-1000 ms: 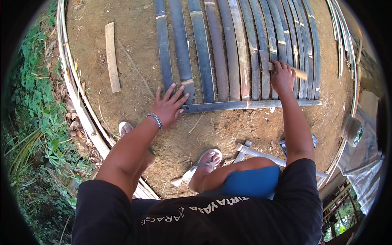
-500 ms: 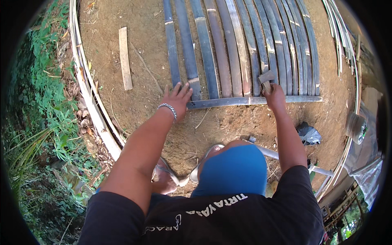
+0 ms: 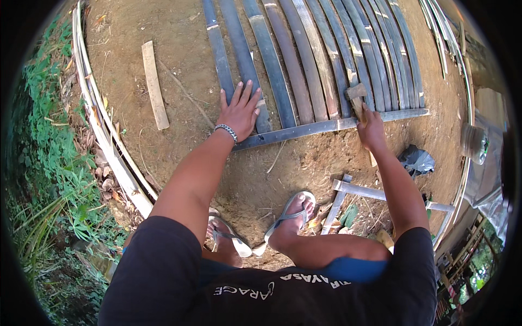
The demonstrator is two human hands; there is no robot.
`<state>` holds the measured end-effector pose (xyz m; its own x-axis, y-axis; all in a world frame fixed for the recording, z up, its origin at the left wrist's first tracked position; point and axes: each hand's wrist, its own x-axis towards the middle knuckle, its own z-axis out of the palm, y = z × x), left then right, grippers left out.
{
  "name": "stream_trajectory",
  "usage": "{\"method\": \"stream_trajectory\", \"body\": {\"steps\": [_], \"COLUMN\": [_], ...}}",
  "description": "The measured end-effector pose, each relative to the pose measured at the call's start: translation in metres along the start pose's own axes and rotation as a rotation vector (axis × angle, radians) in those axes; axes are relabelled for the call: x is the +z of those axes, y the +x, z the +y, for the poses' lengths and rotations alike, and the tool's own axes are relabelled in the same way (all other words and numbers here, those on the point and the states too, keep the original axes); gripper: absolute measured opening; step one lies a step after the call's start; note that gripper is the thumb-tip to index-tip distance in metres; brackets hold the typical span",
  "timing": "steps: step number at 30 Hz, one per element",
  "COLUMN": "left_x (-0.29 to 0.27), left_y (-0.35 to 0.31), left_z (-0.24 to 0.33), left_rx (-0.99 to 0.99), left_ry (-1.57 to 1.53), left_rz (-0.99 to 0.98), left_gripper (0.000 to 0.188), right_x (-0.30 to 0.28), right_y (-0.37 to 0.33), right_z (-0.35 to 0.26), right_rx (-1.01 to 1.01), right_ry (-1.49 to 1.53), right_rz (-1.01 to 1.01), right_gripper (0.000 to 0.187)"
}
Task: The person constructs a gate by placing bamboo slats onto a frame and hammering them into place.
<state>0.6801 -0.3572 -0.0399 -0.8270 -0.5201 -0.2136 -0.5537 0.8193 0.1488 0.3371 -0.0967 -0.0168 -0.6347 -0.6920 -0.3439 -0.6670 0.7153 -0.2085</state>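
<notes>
My left hand [image 3: 240, 111] lies with fingers spread on the near ends of the leftmost dark bamboo strips [image 3: 224, 60]. A bamboo crosspiece [image 3: 321, 127] runs left to right along the near ends of the row, its left end close to my left wrist. My right hand [image 3: 371, 129] is closed round the wooden handle of a hammer [image 3: 356, 91], whose blunt grey head points away from me over the strips. This hand is just above the crosspiece, right of its middle; whether it touches it I cannot tell.
A short pale slat [image 3: 155, 85] lies on the dirt to the left. Long split poles [image 3: 111, 138] border the plants. Near my sandalled right foot [image 3: 291, 214] is a joined bamboo piece [image 3: 361, 190], with a crumpled dark plastic bag [image 3: 417, 161] beyond it. A clear container [image 3: 474, 143] stands far right.
The view has shifted. My right knee has swung outward, uncovering my foot and the joined bamboo piece. The crosspiece now slants more in view. Both hands keep nearly the same places.
</notes>
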Motion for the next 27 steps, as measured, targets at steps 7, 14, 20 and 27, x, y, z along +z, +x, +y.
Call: {"method": "stream_trajectory", "body": {"steps": [7, 14, 20, 27], "left_x": [0.015, 0.019, 0.018, 0.022], "left_y": [0.003, 0.001, 0.003, 0.004], "left_z": [0.005, 0.003, 0.005, 0.006], "left_rx": [-0.018, -0.037, -0.026, -0.036], "left_ry": [-0.02, -0.035, -0.041, -0.023], "left_rz": [0.091, 0.088, 0.091, 0.089], "left_gripper": [0.056, 0.057, 0.058, 0.058], "right_x": [0.016, 0.016, 0.029, 0.019], "right_y": [-0.007, -0.006, -0.011, -0.017], "right_z": [0.005, 0.003, 0.012, -0.018], "right_rx": [0.036, 0.01, 0.057, 0.231], "right_ry": [0.029, 0.116, 0.097, 0.141], "right_rz": [0.05, 0.038, 0.099, 0.057], "right_gripper": [0.075, 0.072, 0.071, 0.068]}}
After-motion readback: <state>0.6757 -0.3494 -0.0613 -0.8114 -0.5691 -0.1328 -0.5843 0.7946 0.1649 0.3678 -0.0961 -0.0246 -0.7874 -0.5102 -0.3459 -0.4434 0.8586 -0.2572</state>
